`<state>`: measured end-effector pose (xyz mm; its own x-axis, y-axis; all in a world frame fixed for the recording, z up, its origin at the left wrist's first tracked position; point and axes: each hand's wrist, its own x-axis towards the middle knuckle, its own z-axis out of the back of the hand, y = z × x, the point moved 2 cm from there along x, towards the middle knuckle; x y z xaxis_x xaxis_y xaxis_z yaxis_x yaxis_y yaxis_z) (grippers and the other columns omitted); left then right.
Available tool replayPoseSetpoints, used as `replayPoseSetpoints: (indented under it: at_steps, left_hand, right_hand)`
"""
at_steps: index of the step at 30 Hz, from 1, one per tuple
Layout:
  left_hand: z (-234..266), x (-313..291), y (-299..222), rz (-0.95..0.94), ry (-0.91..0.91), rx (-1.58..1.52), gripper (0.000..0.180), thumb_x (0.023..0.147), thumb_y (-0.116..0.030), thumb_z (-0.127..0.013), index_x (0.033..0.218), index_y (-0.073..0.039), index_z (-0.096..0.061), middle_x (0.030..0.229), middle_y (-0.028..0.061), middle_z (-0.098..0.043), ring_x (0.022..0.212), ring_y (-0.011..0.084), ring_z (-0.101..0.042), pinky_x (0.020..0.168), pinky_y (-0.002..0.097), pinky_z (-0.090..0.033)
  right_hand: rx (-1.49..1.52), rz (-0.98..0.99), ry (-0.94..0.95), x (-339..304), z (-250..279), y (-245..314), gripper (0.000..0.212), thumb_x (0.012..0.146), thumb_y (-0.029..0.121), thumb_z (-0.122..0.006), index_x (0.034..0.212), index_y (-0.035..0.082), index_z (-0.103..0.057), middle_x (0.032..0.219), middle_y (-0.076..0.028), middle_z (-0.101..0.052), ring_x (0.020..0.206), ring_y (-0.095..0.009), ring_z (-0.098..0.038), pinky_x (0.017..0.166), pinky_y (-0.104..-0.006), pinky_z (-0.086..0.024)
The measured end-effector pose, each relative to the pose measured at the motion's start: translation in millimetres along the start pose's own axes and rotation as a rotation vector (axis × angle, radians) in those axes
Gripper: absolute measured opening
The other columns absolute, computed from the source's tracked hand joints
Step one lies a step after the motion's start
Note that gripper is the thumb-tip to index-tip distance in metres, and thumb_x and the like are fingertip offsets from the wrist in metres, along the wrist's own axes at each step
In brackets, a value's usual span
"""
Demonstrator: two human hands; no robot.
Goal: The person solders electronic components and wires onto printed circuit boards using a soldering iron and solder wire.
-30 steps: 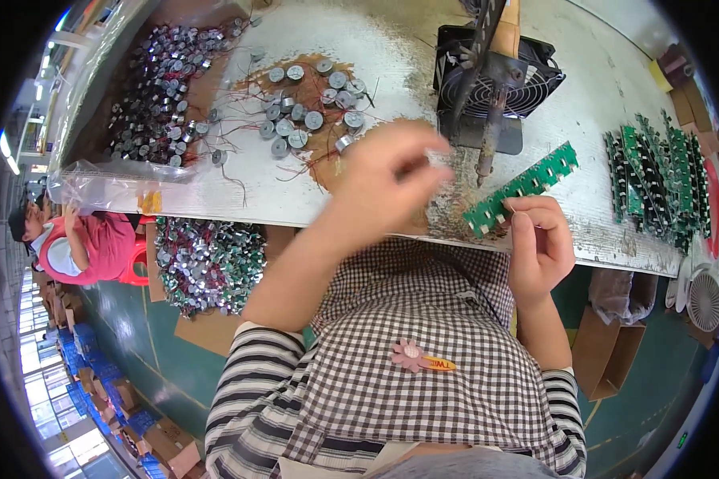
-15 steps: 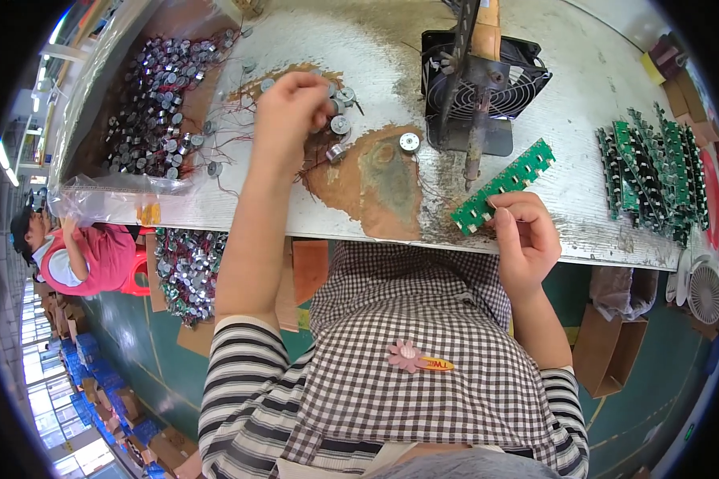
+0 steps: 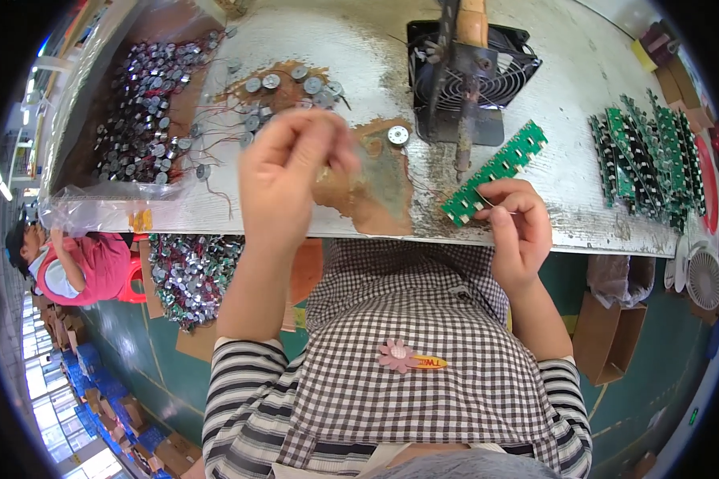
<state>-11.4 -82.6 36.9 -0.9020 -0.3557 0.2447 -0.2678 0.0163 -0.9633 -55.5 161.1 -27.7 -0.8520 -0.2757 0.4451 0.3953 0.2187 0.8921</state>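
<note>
Through my remote feed, a checked apron (image 3: 399, 319) filled the nearest space, below the near edge of the desk (image 3: 567, 104). Just past that edge, right of its middle, the right hand (image 3: 519, 227) was closed on a green board (image 3: 499, 168), with a thin strand (image 3: 494, 205) by its fingertips. The board slanted from near the front edge toward the far right corner. Further left, the left hand (image 3: 291, 172) hung over the desk, thumb and fingers drawn narrowly together; it was blurred, and I could not tell whether it held anything.

Between the hands, slightly farther in, one motor (image 3: 398, 135) lay on its own, its leads trailing toward the board; I could not see whether they were joined. An iron (image 3: 466, 120) pointed down, its tip just beyond the board. I judged this board barely begun: only that motor lay near it. Plenty was left, since a pile of motors (image 3: 299, 73) lay loose beyond the left hand, and a box (image 3: 80, 96) by the left edge held many more. Boards (image 3: 619, 152) crowded the right edge, done or waiting, I could not say. Farthest, toward the back edge, a black fan (image 3: 511, 76) stood behind the iron.
</note>
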Motion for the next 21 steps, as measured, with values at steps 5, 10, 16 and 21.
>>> replayPoseSetpoints:
  at_steps: [5, 10, 16, 21]
  left_hand:
    - [-25, -33, 36, 0.670, 0.114, -0.378, 0.019, 0.091, -0.013, -0.060, 0.102, 0.002, -0.056, 0.082, 0.0099, -0.066, 0.063, 0.0115, -0.063, 0.053, 0.0175, -0.048]
    - [-38, -38, 48, 0.616, 0.180, -0.152, 0.014, 0.089, -0.012, -0.061, 0.095, 0.000, -0.057, 0.070, 0.0032, -0.062, 0.054, 0.0051, -0.052, 0.048, 0.0176, -0.038]
    - [-51, -42, 46, 0.378, 0.212, 0.244, 0.013, 0.088, -0.012, -0.062, 0.089, 0.002, -0.062, 0.065, -0.0032, -0.055, 0.056, 0.0015, -0.044, 0.049, 0.0195, -0.034]
    - [-55, -42, 37, 0.374, 0.182, 0.251, 0.012, 0.086, -0.010, -0.064, 0.084, 0.002, -0.064, 0.066, -0.0031, -0.055, 0.058, 0.0018, -0.044, 0.051, 0.0197, -0.035]
  right_hand:
    - [-0.259, 0.139, 0.065, 8, -6, 7, 0.007, 0.079, -0.007, -0.062, 0.081, -0.003, -0.056, 0.091, -0.017, -0.063, 0.070, -0.016, -0.059, 0.058, -0.0237, -0.048]
    - [-0.336, 0.260, 0.112, 11, -5, 6, 0.009, 0.078, -0.007, -0.064, 0.081, -0.003, -0.056, 0.092, -0.017, -0.062, 0.066, -0.016, -0.058, 0.055, -0.0240, -0.048]
    - [-0.241, 0.280, 0.104, 9, 0, 0, 0.010, 0.078, -0.006, -0.063, 0.082, -0.003, -0.054, 0.093, -0.018, -0.062, 0.065, -0.016, -0.057, 0.054, -0.0243, -0.048]
    - [-0.300, 0.288, 0.130, 11, -2, 5, 0.011, 0.077, -0.008, -0.062, 0.081, -0.002, -0.054, 0.093, -0.017, -0.062, 0.064, -0.015, -0.056, 0.052, -0.0241, -0.046]
